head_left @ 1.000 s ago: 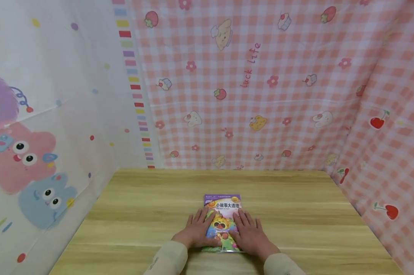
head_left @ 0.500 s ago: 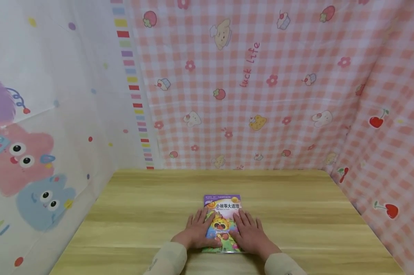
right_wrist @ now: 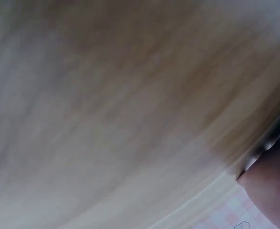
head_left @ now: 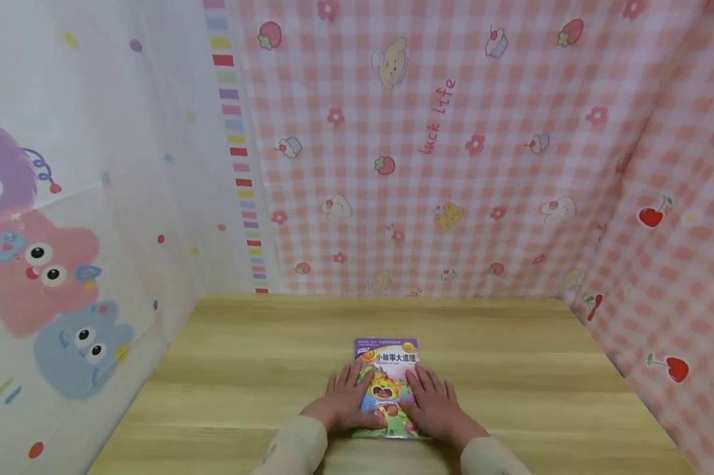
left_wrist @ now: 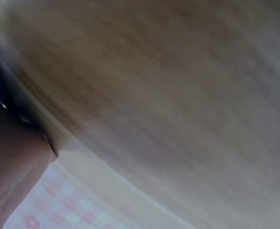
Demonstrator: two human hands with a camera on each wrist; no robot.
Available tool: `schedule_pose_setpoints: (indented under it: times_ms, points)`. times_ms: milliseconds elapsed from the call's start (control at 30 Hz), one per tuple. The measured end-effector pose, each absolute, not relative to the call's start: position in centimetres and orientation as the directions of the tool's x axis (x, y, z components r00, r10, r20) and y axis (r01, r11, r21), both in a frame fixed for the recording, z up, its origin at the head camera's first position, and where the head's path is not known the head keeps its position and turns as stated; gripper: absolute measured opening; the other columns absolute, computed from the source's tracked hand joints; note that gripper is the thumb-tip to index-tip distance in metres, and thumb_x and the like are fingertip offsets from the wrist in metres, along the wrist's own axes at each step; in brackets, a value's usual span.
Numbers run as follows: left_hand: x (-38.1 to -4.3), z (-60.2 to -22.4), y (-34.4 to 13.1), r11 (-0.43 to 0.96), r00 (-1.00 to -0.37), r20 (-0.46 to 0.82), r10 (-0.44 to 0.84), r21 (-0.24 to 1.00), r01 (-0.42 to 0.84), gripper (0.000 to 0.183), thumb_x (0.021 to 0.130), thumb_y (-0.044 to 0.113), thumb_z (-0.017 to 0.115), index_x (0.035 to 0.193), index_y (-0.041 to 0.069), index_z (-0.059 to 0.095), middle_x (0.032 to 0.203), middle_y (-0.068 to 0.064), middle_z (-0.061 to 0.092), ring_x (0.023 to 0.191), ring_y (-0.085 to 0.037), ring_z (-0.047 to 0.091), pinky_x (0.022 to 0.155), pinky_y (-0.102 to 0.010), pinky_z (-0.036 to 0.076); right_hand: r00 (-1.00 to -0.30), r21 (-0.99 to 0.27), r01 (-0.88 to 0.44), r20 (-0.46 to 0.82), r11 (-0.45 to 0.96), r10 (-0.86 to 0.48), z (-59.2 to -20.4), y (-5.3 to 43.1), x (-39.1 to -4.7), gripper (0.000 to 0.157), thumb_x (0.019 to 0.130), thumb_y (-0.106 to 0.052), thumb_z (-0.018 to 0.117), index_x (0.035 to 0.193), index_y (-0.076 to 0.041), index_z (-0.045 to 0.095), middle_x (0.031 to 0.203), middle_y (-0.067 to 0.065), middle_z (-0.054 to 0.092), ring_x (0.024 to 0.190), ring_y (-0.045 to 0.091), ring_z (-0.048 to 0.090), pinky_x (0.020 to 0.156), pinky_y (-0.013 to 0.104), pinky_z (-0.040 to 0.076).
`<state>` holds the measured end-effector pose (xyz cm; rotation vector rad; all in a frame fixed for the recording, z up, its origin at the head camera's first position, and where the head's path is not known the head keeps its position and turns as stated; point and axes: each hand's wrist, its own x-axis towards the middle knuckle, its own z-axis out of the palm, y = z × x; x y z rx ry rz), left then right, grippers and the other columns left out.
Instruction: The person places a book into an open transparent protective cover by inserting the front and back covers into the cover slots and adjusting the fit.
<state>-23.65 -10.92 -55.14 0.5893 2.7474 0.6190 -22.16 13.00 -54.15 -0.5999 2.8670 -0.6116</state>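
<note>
A children's book (head_left: 386, 390) with a purple top band, Chinese title and a yellow cartoon animal lies flat on the wooden table, its cover facing up. Across its left edge rests my left hand (head_left: 343, 402), fingers spread and straight, thumb over the lower cover. My right hand (head_left: 436, 408) lies on the right edge in the same way, its thumb pointing in toward the middle. In the left wrist view only part of the left hand (left_wrist: 15, 162) shows at the lower left. The right wrist view catches a bit of the right hand (right_wrist: 271, 183) at its edge.
Pale wood-grain tabletop (head_left: 244, 356) stretches around the book on all sides. A pink checked cloth (head_left: 428, 152) hangs behind the table and continues on the right. On the left hangs a white cloth (head_left: 125, 218) with cartoon figures.
The head view has shifted slightly, so everything sits a little lower and further right. Both hands and the book keep the same places relative to each other.
</note>
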Motion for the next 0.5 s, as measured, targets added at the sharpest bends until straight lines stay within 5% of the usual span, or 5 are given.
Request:
schedule_pose_setpoints:
  times_ms: [333,500]
  points:
    - [-24.0,-50.7,-12.8,0.828,-0.898,-0.135,0.418,0.462,0.316,0.083,0.088,0.054,0.067,0.152,0.008,0.04,0.157,-0.02,0.03,0.144,-0.039,0.027,0.115,-0.057,0.021,-0.939,-0.479,-0.328,0.07,0.814,-0.337,-52.8,13.0,-23.5,0.069,0.097,-0.043,0.06,0.151,-0.007,0.04,0.158,0.025,0.024,0.142,0.048,0.026,0.11,0.069,0.017]
    - [-24.1,-49.7,-15.3,0.84,-0.948,-0.08,0.309,0.491,0.233,0.064,0.1,0.043,0.055,0.149,0.004,0.043,0.153,-0.026,0.035,0.143,-0.043,0.027,0.114,-0.062,0.015,-0.947,-0.496,-0.321,0.195,0.807,-0.257,-51.4,14.0,-23.7,0.06,0.102,-0.036,0.051,0.15,-0.001,0.039,0.157,0.031,0.022,0.141,0.052,0.024,0.108,0.072,0.017]
